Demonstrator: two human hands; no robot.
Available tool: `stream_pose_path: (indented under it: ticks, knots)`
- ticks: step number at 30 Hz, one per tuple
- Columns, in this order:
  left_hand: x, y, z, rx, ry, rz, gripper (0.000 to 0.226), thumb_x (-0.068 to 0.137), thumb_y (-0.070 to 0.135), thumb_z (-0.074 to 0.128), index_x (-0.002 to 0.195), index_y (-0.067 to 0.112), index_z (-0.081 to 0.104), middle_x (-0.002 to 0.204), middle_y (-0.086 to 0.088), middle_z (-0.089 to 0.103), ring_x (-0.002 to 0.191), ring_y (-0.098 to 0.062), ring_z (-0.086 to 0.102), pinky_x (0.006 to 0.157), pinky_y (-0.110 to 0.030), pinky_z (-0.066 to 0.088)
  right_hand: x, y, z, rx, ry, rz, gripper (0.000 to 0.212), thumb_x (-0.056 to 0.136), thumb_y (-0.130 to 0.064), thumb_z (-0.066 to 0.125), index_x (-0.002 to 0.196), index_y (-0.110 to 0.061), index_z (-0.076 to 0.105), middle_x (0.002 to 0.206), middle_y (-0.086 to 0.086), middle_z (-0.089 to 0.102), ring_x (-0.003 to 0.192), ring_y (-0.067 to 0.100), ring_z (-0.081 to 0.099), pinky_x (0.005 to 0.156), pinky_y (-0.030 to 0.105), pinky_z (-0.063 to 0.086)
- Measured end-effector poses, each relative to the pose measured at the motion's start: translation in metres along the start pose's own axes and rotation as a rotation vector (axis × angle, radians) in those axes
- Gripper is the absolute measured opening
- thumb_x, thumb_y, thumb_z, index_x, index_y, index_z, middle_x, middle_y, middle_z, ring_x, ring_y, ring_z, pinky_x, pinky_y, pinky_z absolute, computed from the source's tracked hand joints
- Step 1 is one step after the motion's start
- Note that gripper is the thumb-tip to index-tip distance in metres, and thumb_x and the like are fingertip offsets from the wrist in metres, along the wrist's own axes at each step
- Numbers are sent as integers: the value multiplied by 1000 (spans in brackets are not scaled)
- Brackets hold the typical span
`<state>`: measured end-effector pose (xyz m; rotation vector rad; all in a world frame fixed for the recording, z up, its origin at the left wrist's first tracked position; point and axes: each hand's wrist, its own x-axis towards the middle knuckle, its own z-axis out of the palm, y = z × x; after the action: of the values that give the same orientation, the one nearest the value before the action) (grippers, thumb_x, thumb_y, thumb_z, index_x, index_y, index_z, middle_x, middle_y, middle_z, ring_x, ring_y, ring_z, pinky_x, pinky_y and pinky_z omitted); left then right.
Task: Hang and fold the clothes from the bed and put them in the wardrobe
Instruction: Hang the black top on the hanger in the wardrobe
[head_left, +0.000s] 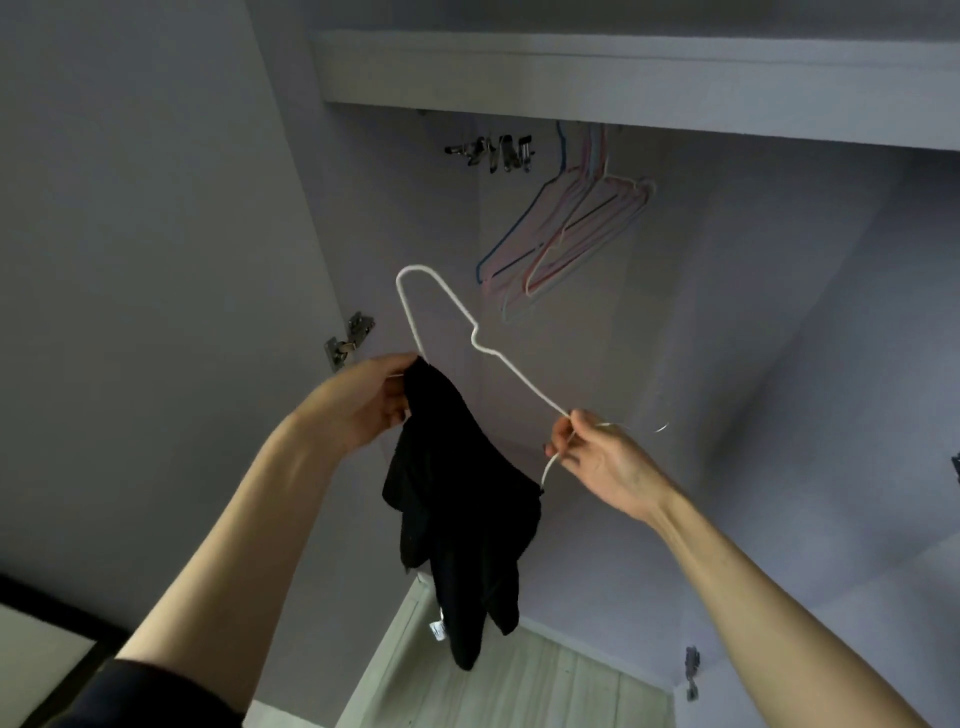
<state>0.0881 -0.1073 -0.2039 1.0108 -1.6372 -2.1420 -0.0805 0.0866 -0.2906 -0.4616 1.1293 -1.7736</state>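
I hold a white hanger (457, 332) with a black piece of clothing (462, 499) on it, in front of the open wardrobe (779, 312).

My left hand (363, 400) has its grip closed around one end of the hanger, right where the black cloth bunches over the wire. My right hand (597, 457) pinches the hanger near its hook, with the thin wire between my fingers. The hanger is tilted, with one corner pointing up. The black cloth hangs down from it in long folds, between my two arms. Inside the wardrobe, up high, a bunch of bare hangers (561, 239) in pink, blue and white hang together under a shelf (623, 78). Beside them are some metal clips (493, 153). A door hinge (350, 338) sits just left of my left hand.
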Motion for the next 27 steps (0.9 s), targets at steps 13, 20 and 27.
stream_pose_path:
  ticks: [13,20,27]
  knots:
    - [-8,8,-41,596,263,222,9,86,6,64,78,3,66,64,-2,58,54,-3,55,59,-12,43,8,-53,11,-1129,-38,-109,38,98,-16,46,64,-18,61,114,-5,49,101,5,51,94,18,33]
    - [-6,3,-12,972,228,440,7,84,20,69,82,13,72,73,8,64,66,2,55,60,-2,38,23,-74,72,-1433,-40,-296,45,96,-19,48,53,-24,56,125,-3,54,106,10,53,96,25,35]
    - [-5,0,-13,1261,198,746,31,88,24,64,118,27,64,121,7,60,117,-16,48,89,-27,15,23,-97,86,-1269,-46,-286,45,98,-16,46,54,-17,57,118,-8,57,106,1,50,83,8,32]
